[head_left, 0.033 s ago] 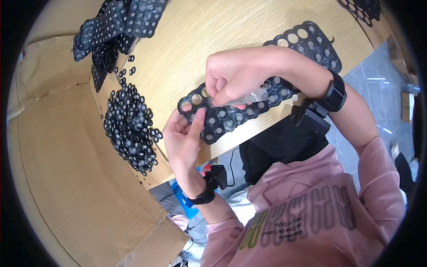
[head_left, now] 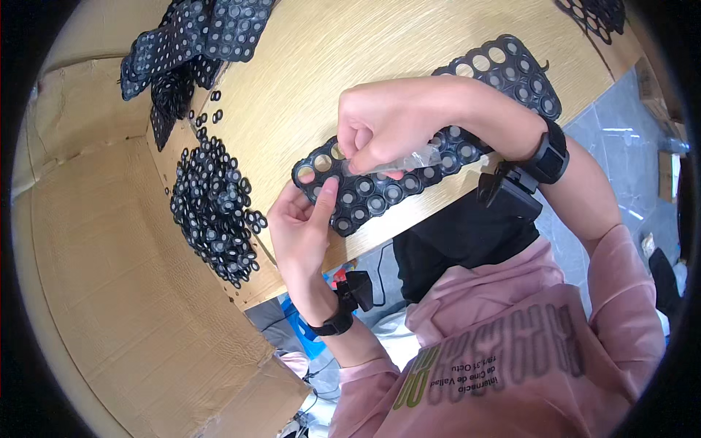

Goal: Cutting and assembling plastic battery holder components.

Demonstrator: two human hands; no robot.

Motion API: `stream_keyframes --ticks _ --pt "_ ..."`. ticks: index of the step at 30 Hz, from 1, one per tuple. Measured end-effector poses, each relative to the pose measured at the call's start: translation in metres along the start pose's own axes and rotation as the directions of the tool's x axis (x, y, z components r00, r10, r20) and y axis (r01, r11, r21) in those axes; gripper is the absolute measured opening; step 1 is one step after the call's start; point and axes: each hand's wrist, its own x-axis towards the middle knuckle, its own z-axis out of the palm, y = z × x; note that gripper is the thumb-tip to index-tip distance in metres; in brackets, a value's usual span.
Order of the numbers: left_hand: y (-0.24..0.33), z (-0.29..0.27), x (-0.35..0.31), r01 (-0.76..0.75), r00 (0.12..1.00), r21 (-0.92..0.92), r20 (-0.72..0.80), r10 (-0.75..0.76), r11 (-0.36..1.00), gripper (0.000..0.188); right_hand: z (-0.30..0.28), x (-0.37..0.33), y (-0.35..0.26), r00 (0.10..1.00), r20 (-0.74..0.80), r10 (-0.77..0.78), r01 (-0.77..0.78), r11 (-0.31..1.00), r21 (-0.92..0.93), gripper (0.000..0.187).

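Observation:
A long black sheet of joined rings (head_left: pixel 376 202), most with pale grey centres, lies slantwise on the wooden table. My left hand (head_left: pixel 301 230) pinches its left end, thumb on top and fingers partly hidden beneath. Above the sheet, my right hand (head_left: pixel 387 131) is closed round a narrow clear plastic piece (head_left: pixel 418 159), its near end hidden in the fingers. Its exact kind cannot be told. Several rings near the sheet's left end and upper edge are open holes. The right forearm covers part of the sheet's middle.
Left of my left hand is a heap of small black ring pieces (head_left: pixel 212 208). More black sheets (head_left: pixel 197 44) are piled at the far left, and an open black lattice (head_left: pixel 595 16) lies at the far right. Cardboard (head_left: pixel 109 241) walls the table's (head_left: pixel 307 80) left side.

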Motion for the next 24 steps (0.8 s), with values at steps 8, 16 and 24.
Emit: stream_keyframes --ticks 8,16,24 --pt "-0.013 0.007 0.003 -0.082 0.996 -0.224 -0.037 0.075 0.971 0.022 0.001 0.003 0.005 0.999 -0.014 -0.047 0.048 0.999 0.019 0.018" --pt "-0.007 0.012 -0.003 -0.121 0.99 -0.173 -0.097 0.106 0.977 0.02 0.007 0.001 0.005 0.994 -0.073 -0.078 0.081 0.996 0.044 0.019" --pt "0.017 0.017 -0.009 -0.072 0.99 -0.069 -0.128 0.062 0.995 0.02 0.007 0.002 0.006 0.986 -0.092 -0.14 0.141 0.99 0.006 0.02"
